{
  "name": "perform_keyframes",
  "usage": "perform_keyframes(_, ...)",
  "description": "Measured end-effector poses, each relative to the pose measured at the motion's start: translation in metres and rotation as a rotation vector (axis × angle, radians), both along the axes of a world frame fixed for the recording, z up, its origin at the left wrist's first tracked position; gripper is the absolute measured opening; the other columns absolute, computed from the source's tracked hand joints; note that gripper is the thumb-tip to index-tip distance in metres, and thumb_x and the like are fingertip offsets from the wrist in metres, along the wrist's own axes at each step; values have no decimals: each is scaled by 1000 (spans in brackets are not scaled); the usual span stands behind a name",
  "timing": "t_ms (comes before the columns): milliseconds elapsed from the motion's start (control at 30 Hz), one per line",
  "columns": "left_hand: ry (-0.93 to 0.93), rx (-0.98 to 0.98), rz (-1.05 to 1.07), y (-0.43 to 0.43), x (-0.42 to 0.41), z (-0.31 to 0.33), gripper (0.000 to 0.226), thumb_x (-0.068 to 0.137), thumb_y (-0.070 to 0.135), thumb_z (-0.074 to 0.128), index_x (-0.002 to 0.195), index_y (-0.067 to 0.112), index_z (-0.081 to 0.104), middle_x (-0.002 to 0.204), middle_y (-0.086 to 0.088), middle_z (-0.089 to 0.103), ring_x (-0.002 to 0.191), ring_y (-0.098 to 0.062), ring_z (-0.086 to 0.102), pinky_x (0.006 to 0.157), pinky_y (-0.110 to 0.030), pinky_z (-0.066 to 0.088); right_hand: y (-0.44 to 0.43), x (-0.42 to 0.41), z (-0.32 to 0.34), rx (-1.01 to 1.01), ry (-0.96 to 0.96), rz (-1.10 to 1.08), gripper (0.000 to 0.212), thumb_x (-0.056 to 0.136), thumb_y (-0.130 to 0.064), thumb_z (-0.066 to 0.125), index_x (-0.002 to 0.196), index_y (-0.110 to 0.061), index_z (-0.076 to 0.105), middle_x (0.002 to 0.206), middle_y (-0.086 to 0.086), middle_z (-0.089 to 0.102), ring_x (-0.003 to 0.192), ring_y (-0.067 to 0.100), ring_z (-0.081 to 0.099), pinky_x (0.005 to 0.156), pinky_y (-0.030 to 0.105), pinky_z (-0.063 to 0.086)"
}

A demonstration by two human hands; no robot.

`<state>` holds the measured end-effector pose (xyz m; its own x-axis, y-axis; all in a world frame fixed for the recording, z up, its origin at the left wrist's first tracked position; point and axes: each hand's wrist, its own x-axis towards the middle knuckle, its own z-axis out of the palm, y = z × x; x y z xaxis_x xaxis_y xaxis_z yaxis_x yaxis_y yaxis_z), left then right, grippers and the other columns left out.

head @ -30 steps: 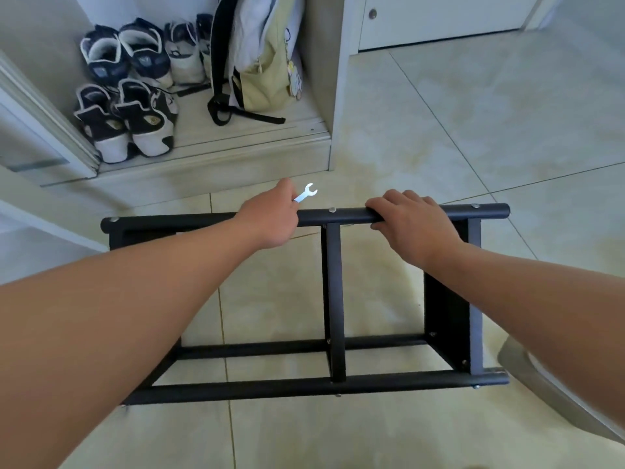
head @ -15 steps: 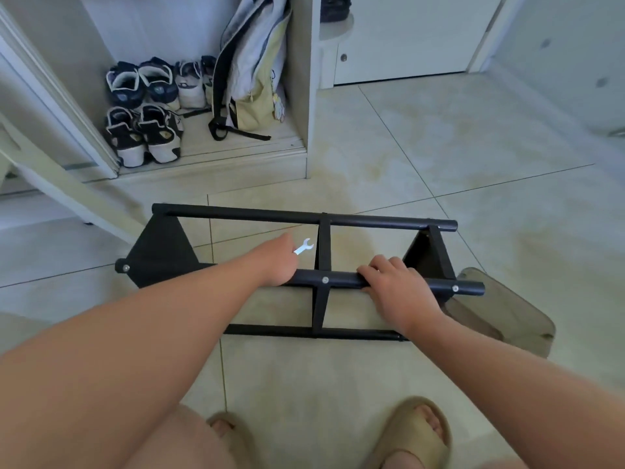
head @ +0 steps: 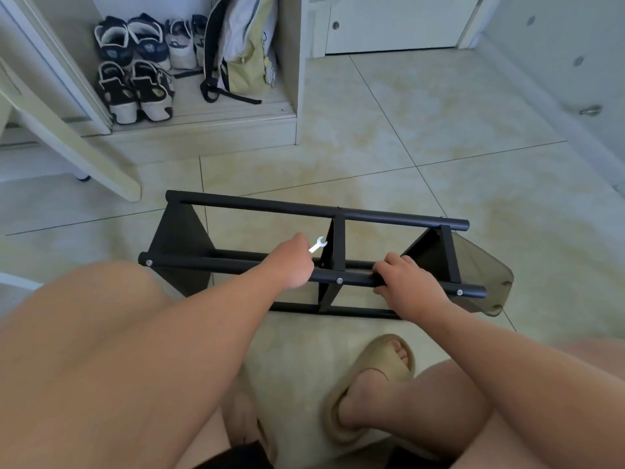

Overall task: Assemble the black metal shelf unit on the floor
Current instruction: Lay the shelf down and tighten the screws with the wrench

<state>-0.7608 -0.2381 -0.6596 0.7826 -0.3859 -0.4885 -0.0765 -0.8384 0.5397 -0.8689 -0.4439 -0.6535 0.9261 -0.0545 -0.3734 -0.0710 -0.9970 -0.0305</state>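
Note:
The black metal shelf frame (head: 257, 206) stands on the tiled floor in front of me, with round rails, two end panels and a middle upright. My left hand (head: 292, 262) grips the near top rail left of the middle upright and also holds a small silver wrench (head: 318, 246) that sticks out past its fingers. My right hand (head: 406, 282) curls over the same rail to the right of the middle upright. Silver bolt heads show along that rail.
A wardrobe base at back left holds several shoes (head: 135, 72) and a yellow-green backpack (head: 241, 52). A pale slanted leg (head: 67, 140) stands left of the frame. A khaki stool (head: 487, 279) lies behind the right end. My slippered foot (head: 372, 377) and knees fill the foreground.
The frame has come down and away from my head and stands lower on the floor. Both hands have kept hold of the near rail. My knees and foot have come into view.

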Motion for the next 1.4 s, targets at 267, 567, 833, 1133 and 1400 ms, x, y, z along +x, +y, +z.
perform_keyframes(267,51,-26,-33,-7,-25,-4,5,100,16,40,103,14,44,86,-4,53,69,-17,44,56,-29,33,-18,0,12,53,185,-20,49,92,-36,70,135,-22,52,128,-1,51,116,22,51,93,39,50)
perform_keyframes(567,135,42,-20,-1,-16,-18,17,97,14,40,106,9,53,104,-12,69,79,-24,52,68,-34,39,-12,30,-1,5,46,263,143,58,-96,52,159,-24,-19,167,1,-22,154,27,-19,123,53,-3)
perform_keyframes(833,208,74,-30,-3,-10,-33,18,91,10,46,89,4,63,91,-18,66,73,-26,48,67,-34,35,-9,33,-28,-9,30,289,143,49,-111,21,155,-28,-28,162,2,-36,151,26,-31,119,65,-13)
perform_keyframes(1133,231,44,-216,-5,-3,-37,16,93,20,64,99,15,78,102,-3,73,96,-23,65,84,-28,49,-9,27,-39,20,-84,300,138,54,-109,18,160,-28,-16,168,5,-19,155,26,-19,118,65,-14)
perform_keyframes(1400,268,-53,-174,-11,5,-32,19,84,15,68,69,24,74,58,13,67,61,-6,58,58,-20,41,-9,26,-39,-12,-90,309,137,56,-109,15,160,-26,-15,168,7,-18,155,28,-18,119,66,-10)
